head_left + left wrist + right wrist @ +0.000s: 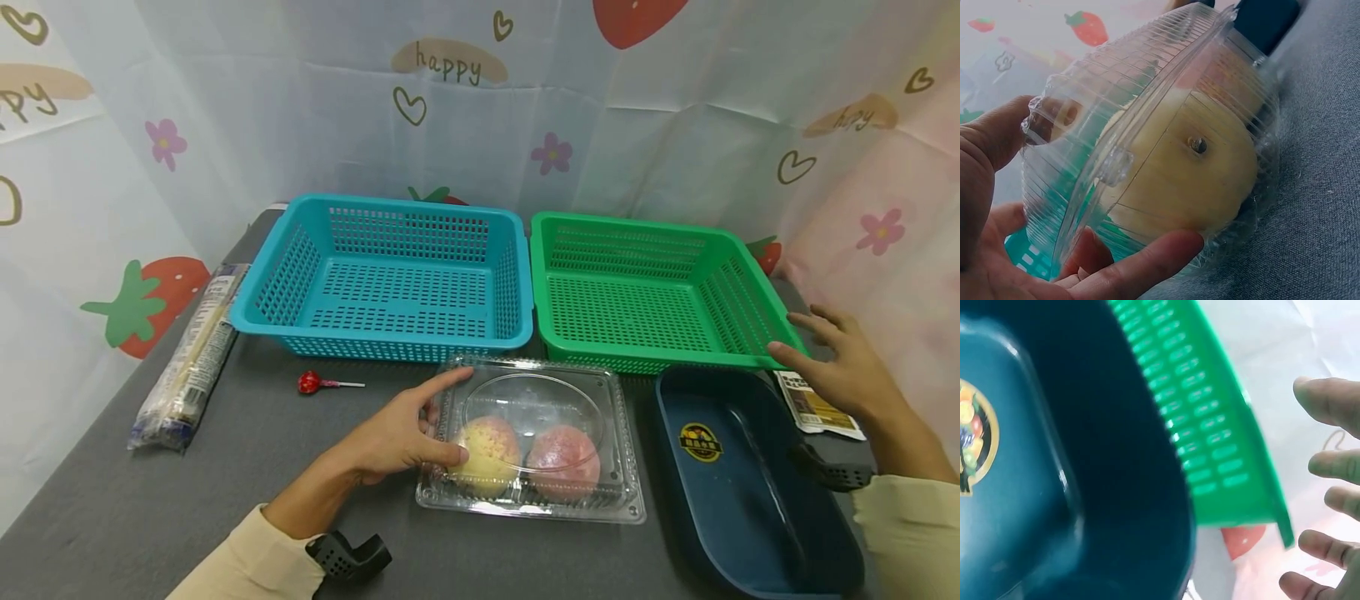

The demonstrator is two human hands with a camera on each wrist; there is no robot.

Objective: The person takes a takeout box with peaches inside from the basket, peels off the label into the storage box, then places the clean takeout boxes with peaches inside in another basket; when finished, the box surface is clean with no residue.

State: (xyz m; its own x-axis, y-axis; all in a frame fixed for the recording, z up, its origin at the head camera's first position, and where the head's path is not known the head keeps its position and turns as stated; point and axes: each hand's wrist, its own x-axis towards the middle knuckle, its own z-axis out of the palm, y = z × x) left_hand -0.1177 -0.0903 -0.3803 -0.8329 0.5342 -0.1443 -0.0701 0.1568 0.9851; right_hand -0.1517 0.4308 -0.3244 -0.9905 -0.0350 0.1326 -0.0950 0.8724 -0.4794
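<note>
In the head view, my left hand (408,429) grips the left side of a clear plastic clamshell box (528,508), its thumb and fingers spread around the edge. Inside sit a yellow bun (487,457) and a pink bun (564,463). The left wrist view shows the yellow bun (1179,169) close behind the ridged plastic wall, with fingers along the box's side. Over at the right, my right hand (847,362) hovers with fingers spread and nothing in them. It is near the right corner of a green basket (750,283), above a flat packet (817,408).
A blue basket (382,342) stands beside the green one at the back. At the front right is a dark blue basin (742,483) with a round sticker. A red lollipop (309,382) lies left of the box, and a long wrapped package (191,358) lies along the left edge.
</note>
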